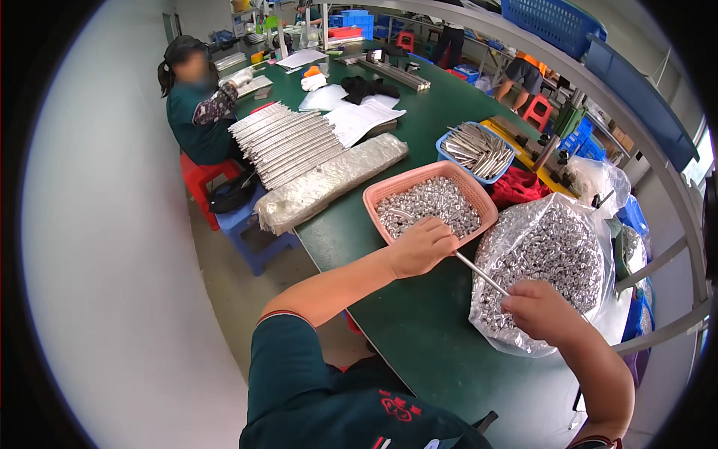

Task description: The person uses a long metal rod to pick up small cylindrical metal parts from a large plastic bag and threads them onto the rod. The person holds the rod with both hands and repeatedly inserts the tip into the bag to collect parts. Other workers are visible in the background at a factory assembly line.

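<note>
A thin silver metal rod [479, 272] runs between my two hands above the green table [419, 329]. My left hand [421, 245] closes on its far end at the near rim of a pink basket [381, 196] heaped with small silver metal sleeves [428, 205]. My right hand [540, 311] pinches the rod's near end over a clear plastic bag [546, 254] full of the same small silver parts.
A blue basket [449, 153] of short metal rods and a red cloth [517, 187] lie beyond the pink basket. Long wrapped and loose metal bars [299, 146] lie at the left. A seated person [196, 105] works at the far left, on a red stool.
</note>
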`<state>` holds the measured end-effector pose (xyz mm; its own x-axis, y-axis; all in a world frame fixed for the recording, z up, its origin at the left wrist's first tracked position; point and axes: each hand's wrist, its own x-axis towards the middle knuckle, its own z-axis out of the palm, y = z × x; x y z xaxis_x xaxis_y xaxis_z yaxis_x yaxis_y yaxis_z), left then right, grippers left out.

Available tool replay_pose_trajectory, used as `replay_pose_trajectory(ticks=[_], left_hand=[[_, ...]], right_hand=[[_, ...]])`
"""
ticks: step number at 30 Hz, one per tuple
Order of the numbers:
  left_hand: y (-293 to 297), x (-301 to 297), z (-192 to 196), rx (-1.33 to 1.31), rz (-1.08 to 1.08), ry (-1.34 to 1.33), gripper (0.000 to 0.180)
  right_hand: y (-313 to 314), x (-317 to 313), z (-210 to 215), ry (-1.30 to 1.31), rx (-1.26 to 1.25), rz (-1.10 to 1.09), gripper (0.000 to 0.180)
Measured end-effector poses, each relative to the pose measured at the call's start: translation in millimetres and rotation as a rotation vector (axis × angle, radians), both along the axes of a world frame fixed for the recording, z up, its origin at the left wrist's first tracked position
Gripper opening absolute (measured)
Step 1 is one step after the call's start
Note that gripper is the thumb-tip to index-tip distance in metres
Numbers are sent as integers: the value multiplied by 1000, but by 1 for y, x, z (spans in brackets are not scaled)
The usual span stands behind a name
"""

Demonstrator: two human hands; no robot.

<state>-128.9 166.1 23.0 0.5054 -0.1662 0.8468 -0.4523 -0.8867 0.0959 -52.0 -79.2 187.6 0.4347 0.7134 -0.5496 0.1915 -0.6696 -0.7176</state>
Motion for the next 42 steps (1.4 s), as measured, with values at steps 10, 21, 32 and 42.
replay_pose_trajectory(ticks=[10, 21, 32, 42], left_hand=[[35, -13, -21, -164, 426, 430, 13], [-54, 3, 32, -256, 128, 316, 15], [-154, 63, 25, 99, -38, 627, 41], [-186, 137, 15, 228, 52, 438, 57]], right_hand=[[-161, -12, 9, 192, 496, -370, 24], [-205, -24, -149, 180, 598, -859, 21], [-235, -19, -200, 75, 563, -1002, 23], [-235, -15, -199, 61, 557, -973, 24]])
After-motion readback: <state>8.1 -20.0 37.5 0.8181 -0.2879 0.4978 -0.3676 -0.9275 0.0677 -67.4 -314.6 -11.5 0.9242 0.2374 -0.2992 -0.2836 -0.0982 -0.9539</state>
